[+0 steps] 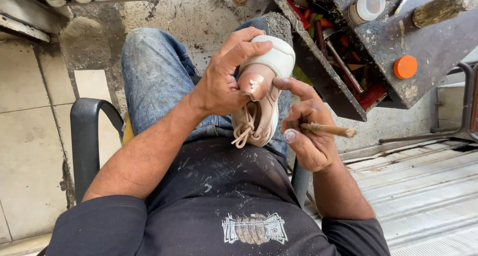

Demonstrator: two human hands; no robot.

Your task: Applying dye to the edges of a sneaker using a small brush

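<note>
My left hand grips a pink sneaker with a thick white sole, holding it heel-up over my lap. The thumb and fingers wrap the shiny pink heel tab. Its beige laces hang loose toward my stomach. My right hand holds a small wooden-handled brush between thumb and fingers, its tip pointing right, while the forefinger stretches out to touch the sneaker's heel.
A dirty dark tool tray full of brushes and tools sits to the front right, with a white-capped jar, an orange lid and a wooden handle on it. I sit in a black-armed chair; metal ridged flooring lies right.
</note>
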